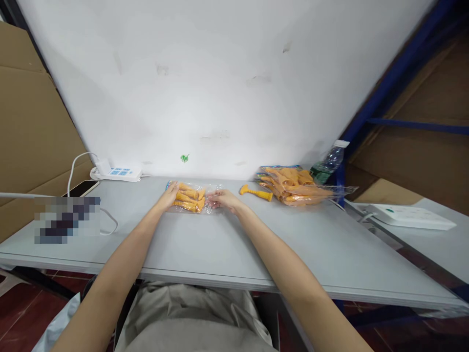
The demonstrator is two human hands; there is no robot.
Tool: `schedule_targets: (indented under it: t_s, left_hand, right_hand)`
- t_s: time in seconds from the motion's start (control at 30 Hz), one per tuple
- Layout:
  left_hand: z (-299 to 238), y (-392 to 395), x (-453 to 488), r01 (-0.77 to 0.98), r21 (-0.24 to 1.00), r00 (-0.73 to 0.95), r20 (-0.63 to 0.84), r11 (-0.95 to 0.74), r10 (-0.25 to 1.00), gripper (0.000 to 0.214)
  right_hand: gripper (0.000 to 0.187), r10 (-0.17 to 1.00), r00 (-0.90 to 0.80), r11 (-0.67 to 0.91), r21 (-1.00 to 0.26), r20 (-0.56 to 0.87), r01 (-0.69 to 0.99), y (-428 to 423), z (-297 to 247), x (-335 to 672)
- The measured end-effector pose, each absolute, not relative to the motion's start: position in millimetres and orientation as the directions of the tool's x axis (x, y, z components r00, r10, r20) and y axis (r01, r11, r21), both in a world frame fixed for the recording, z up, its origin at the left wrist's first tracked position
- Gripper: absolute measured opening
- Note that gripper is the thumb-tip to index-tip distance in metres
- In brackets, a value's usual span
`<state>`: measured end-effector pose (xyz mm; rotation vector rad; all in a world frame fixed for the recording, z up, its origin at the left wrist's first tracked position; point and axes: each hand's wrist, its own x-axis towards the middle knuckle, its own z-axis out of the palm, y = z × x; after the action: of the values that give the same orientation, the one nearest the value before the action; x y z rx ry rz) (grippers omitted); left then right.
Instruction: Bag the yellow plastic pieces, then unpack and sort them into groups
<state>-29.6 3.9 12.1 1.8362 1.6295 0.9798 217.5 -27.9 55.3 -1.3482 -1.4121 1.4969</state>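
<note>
A clear plastic bag (189,199) with several orange ribbed plastic pieces inside lies flat on the grey table. My left hand (168,196) grips its left end, where a bit of coloured header shows. At the bag's right end, my right hand (223,199) has its fingers closed on the loose clear plastic. Just right of that hand lies a single orange piece (257,192), shaped like a small toy hammer with a ribbed handle. Farther right, a pile of clear bags (293,185) filled with similar orange pieces rests on the table.
A green-based clear bottle (329,164) stands behind the pile, near a blue metal frame (353,129). White power strips lie at back left (122,174) and far right (410,216). A phone (83,188) and white cables are at left. A white wall (220,88) backs the table.
</note>
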Motion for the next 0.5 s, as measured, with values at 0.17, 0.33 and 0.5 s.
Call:
schedule_targets:
  t_s: [0.17,0.33,0.5]
  left_hand:
    - [11.5,3.6,-28.9,0.527,0.839,0.026,0.142,-0.134,0.990,0.057]
    - [11.1,5.9,-30.9,0.535,0.836,0.000,0.142,-0.120,0.990,0.057]
    - [15.8,6.1,-38.4,0.590,0.805,-0.074,0.134,-0.065,0.988,0.057]
  right_hand:
    - [0.007,0.935,-0.259,-0.219,-0.969,-0.242,0.116,-23.5,52.2,218.1]
    - [0.025,0.990,0.117,0.003,-0.838,0.079,0.546,-12.2,57.3,244.3]
    - [0.043,0.905,0.331,-0.194,-0.433,0.266,0.880,-9.8,52.5,282.0]
